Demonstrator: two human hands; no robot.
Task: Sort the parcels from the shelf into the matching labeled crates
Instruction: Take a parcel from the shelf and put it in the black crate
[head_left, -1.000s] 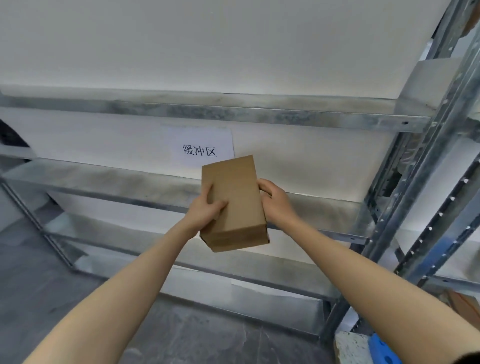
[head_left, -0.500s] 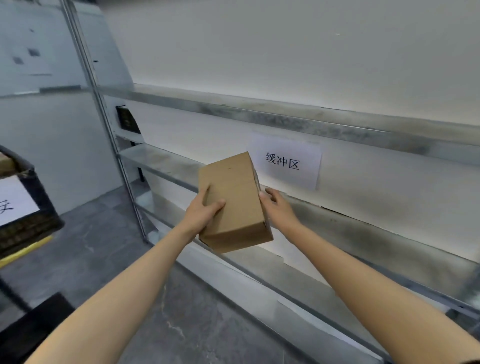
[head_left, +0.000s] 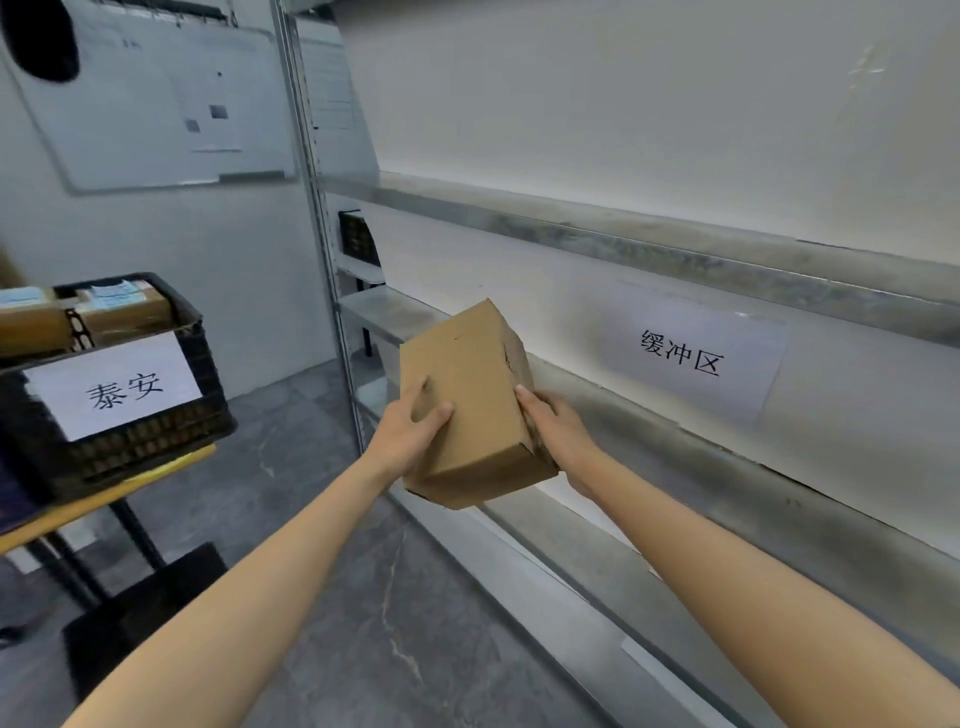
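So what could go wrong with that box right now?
The cardboard box is held tilted between the left hand and right hand, so it might slip. No label shows on its visible faces, so it could land in the wrong crate. The black crate already holds parcels near its rim; another might sit unsteadily.

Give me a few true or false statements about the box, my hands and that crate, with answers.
1. The left hand and right hand both hold the box. True.
2. The crate is empty. False: it holds parcels.
3. The crate's label reads 泰安. True.
4. The box rests on the shelf. False: it is held in the air in front of it.
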